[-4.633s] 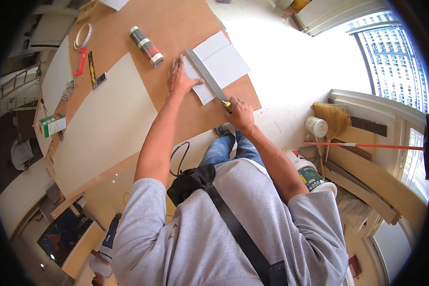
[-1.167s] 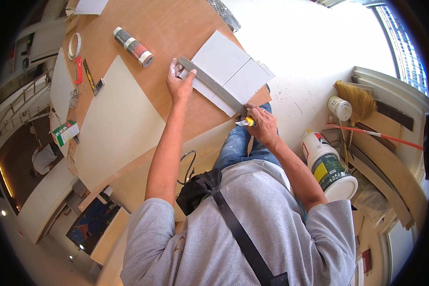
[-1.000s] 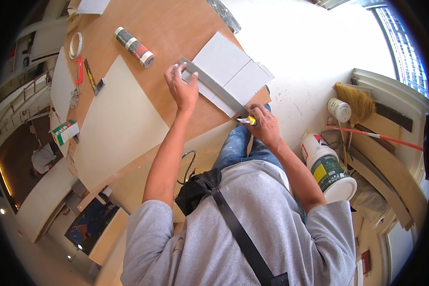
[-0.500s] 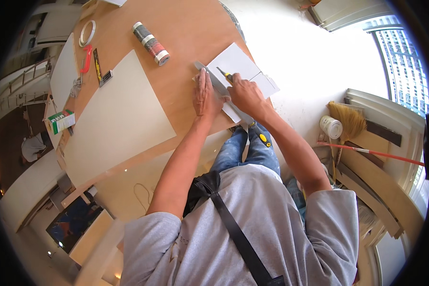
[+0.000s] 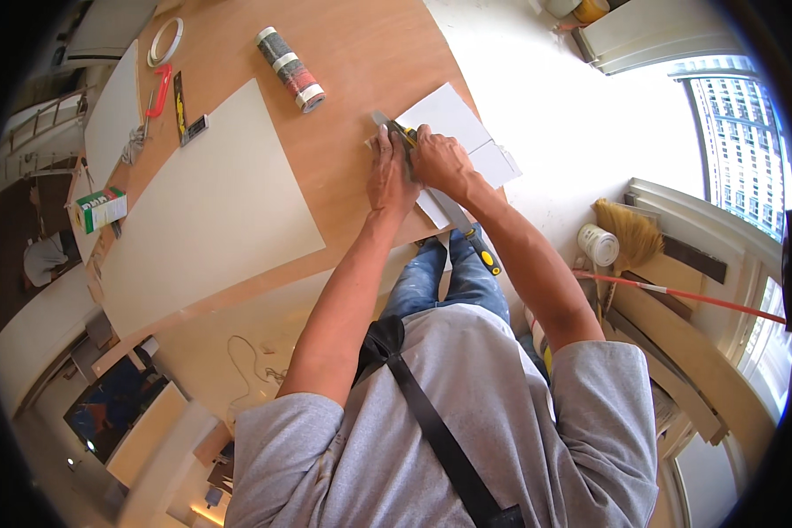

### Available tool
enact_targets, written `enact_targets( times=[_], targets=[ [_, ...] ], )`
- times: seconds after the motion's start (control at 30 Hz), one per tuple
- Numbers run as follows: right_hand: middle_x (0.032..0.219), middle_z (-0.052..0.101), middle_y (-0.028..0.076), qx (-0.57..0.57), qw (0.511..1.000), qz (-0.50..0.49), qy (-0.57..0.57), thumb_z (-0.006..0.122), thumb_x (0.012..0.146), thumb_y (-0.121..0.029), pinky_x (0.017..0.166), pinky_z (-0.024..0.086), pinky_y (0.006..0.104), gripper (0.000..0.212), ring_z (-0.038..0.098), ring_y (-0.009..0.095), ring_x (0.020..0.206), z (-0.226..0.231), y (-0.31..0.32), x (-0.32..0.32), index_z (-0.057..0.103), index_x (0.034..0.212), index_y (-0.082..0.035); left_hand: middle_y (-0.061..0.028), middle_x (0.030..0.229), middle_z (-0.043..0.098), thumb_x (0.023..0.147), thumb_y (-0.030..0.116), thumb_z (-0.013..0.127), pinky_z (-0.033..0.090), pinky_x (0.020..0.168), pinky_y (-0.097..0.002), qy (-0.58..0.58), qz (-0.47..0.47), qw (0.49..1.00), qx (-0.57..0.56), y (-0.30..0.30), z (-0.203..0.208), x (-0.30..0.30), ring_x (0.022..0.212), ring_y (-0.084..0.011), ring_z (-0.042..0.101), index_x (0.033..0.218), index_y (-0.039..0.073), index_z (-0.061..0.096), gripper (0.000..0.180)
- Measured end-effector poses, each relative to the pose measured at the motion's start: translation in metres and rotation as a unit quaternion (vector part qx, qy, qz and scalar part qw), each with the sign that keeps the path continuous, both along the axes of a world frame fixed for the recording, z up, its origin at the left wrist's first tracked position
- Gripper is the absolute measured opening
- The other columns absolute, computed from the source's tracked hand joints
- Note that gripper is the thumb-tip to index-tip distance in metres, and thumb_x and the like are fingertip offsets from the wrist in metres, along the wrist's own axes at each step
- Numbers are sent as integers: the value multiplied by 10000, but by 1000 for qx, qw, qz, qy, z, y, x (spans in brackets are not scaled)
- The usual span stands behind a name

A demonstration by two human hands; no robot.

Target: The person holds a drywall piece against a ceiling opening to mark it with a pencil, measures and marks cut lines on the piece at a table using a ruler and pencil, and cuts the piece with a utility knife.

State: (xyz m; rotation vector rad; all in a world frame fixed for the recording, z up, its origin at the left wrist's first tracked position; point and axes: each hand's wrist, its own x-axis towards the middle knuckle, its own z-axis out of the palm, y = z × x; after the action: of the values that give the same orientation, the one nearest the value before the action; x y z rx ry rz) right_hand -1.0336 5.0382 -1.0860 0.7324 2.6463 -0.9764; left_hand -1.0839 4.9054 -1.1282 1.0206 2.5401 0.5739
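Note:
My left hand (image 5: 391,183) lies flat with fingers stretched out, pressing a hand saw (image 5: 451,209) down on a white sheet (image 5: 447,110) at the table's near right corner. The saw's black and yellow handle (image 5: 485,256) sticks out past the table edge, above my legs. Closed around a yellow and black utility knife (image 5: 407,135), my right hand (image 5: 444,163) is close beside the left. The knife's tip is at the saw blade's far end; whether it touches the sheet I cannot tell. A dark line crosses the sheet to the right.
On the brown table (image 5: 361,53) are a large white panel (image 5: 220,207), a patterned roll (image 5: 290,70), a tape roll (image 5: 165,41), a red-handled tool (image 5: 159,91), a try square (image 5: 191,123) and a green-white box (image 5: 99,209). A broom (image 5: 629,233) and white can (image 5: 597,245) stand right.
My right hand has moved left with the utility knife, from over the sheet to the saw blade beside my left hand. The left hand still presses the saw. The whole view has shifted slightly.

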Motion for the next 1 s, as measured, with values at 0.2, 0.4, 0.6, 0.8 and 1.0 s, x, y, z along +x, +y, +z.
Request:
enact_targets(
  times=[0.2, 0.4, 0.6, 0.8, 1.0],
  targets=[
    [1043, 720, 244, 22, 994, 74, -81, 614, 903, -112, 831, 605, 431, 287, 746, 386, 981, 18, 1, -15, 625, 1101, 96, -197, 1669, 311, 704, 440, 920, 318, 1182, -615, 52, -7, 997, -63, -1, 10, 0, 1530, -480, 273, 1585, 47, 351, 1120],
    [1227, 667, 212, 100, 969, 180, -134, 617, 925, -186, 862, 613, 402, 354, 717, 346, 1102, 17, -3, -37, 706, 1204, 14, -91, 1694, 306, 686, 439, 933, 323, 1185, -612, 27, 8, 996, -87, -5, 15, -3, 1558, -437, 233, 1613, 170, 348, 1128],
    [1243, 661, 209, 94, 965, 188, -159, 662, 903, -191, 898, 605, 403, 383, 710, 349, 1126, 18, -1, -30, 707, 1234, -3, -73, 1700, 295, 653, 425, 950, 288, 1209, -648, 25, 14, 995, -101, 1, 27, 4, 1571, -391, 223, 1606, 122, 359, 1161],
    [1161, 682, 244, 23, 984, 114, -136, 701, 825, -57, 875, 609, 453, 357, 730, 392, 1058, 19, -6, 31, 674, 1145, 100, -58, 1701, 307, 641, 499, 939, 302, 1192, -681, 35, 19, 995, -86, -6, 17, -1, 1577, -368, 226, 1580, 100, 422, 1144],
    [931, 726, 275, 42, 983, 98, -149, 594, 874, -64, 853, 586, 496, 238, 734, 456, 881, 18, -24, 110, 575, 1048, 98, -46, 1708, 294, 648, 549, 921, 307, 1193, -679, 32, 26, 993, -106, -3, 22, 0, 1582, -349, 221, 1591, 99, 404, 1166]
  ],
)
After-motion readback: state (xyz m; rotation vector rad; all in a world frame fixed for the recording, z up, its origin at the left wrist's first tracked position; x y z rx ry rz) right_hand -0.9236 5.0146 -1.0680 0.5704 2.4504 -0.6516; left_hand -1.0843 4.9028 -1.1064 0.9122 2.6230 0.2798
